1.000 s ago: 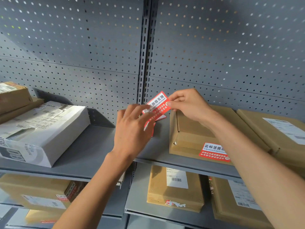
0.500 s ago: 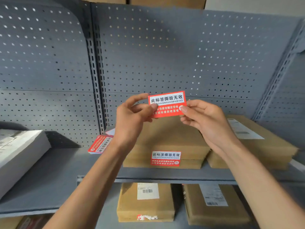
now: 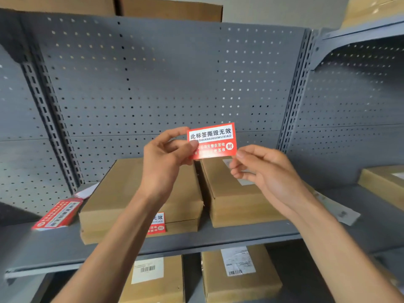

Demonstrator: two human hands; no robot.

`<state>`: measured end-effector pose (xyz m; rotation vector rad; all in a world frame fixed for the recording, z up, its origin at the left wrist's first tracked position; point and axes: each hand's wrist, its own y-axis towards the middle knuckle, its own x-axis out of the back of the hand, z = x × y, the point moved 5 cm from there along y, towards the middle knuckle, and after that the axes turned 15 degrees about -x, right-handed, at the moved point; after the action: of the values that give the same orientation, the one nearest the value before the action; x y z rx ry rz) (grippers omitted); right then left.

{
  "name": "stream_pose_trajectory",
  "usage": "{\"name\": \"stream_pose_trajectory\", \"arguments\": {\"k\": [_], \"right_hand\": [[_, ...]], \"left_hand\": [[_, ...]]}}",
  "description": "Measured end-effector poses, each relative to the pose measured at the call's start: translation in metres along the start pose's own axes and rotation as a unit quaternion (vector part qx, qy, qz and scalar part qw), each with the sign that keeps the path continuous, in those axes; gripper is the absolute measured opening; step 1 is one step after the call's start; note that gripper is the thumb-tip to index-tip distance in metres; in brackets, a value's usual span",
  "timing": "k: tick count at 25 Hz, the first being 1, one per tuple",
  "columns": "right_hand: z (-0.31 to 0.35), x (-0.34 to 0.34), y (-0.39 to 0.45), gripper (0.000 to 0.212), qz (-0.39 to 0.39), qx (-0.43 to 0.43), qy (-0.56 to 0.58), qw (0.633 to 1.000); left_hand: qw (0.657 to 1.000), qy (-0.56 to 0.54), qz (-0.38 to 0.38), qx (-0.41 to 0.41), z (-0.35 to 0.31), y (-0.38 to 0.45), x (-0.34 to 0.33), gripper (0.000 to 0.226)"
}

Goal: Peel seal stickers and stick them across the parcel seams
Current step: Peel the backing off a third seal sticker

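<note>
A red and white seal sticker [image 3: 212,139] is held up in front of the pegboard, pinched at its left edge by my left hand [image 3: 167,158]. My right hand [image 3: 262,169] touches the sticker's lower right corner with thumb and forefinger. Below, two brown cardboard parcels lie side by side on the grey shelf [image 3: 218,237]. The left parcel [image 3: 113,197] carries a red seal sticker [image 3: 156,224] across its front seam, partly hidden by my left forearm. The right parcel [image 3: 238,200] shows no sticker on its front.
A stack of red seal stickers [image 3: 58,213] lies on the shelf left of the parcels. Another parcel [image 3: 382,182] sits at the far right. Labelled parcels [image 3: 240,274] fill the shelf below. A grey pegboard wall [image 3: 153,84] stands behind.
The view has swung right, bringing the second parcel under my hands. The sticker stays raised; my left hand still pinches it while my right fingers have shifted to its lower right corner.
</note>
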<state>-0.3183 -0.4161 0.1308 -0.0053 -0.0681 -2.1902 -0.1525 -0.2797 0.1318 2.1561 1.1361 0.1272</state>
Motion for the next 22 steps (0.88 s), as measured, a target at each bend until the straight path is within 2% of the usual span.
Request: {"name": "stream_pose_trajectory", "arguments": {"k": [2,3,4,6,7,8,11,15,22], "right_hand": [[0.000,0.007,-0.002,0.015,-0.017,0.014,0.013,1.000],[0.000,0.009,-0.003,0.015,-0.035,0.026,0.021,0.999],[0.000,0.011,-0.003,0.015,-0.057,0.039,0.027,0.997],[0.001,0.011,-0.004,0.015,-0.105,0.073,0.024,0.992],[0.003,0.010,-0.004,0.015,-0.123,0.093,0.013,0.988],[0.005,0.006,-0.005,0.014,-0.134,0.114,0.003,0.984],[0.008,-0.009,-0.008,0.015,-0.129,0.162,-0.005,0.978],[0.011,-0.020,-0.008,0.017,-0.116,0.207,-0.016,0.971],[0.016,-0.027,-0.010,0.014,-0.143,0.248,-0.071,0.956]], "left_hand": [[1.000,0.020,-0.005,-0.007,0.002,0.000,-0.005,0.029],[0.996,0.072,-0.019,-0.046,-0.001,-0.001,-0.003,0.030],[0.982,0.148,-0.033,-0.114,-0.008,-0.003,-0.001,0.029],[0.925,0.259,-0.016,-0.279,-0.028,-0.016,-0.008,0.022],[0.906,0.268,0.013,-0.328,-0.034,-0.024,-0.018,0.017],[0.903,0.258,0.046,-0.339,-0.037,-0.030,-0.027,0.013],[0.928,0.210,0.105,-0.288,-0.032,-0.034,-0.042,0.014],[0.952,0.154,0.088,-0.248,-0.027,-0.032,-0.035,0.010],[0.960,0.135,0.104,-0.220,-0.030,-0.030,-0.036,0.011]]}}
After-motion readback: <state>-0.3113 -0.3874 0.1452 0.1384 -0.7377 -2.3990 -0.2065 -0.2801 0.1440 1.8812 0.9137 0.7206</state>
